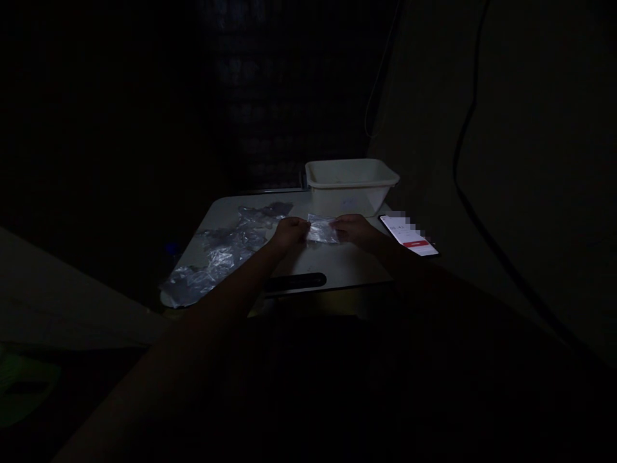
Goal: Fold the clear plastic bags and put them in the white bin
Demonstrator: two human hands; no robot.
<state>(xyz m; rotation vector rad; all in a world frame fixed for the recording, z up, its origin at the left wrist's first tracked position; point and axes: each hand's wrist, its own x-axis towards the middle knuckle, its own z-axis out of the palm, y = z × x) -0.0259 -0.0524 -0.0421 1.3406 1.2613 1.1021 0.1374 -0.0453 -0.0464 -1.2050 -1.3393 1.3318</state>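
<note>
A small clear plastic bag (322,229) is stretched between my two hands above a white board-like table (337,267). My left hand (290,233) is closed on its left edge, and my right hand (354,228) pinches its right edge. To the left, a spread of crinkled, shiny plastic bags (224,254) covers that side of the table. Behind my hands stands a white rectangular tub (354,196); its inside is mostly hidden in the dim light.
A phone with a lit screen (409,236) lies at the table's right edge. The table has a dark handle slot (299,281) at the front. A dark cable (463,186) hangs at the right. Surroundings are very dark.
</note>
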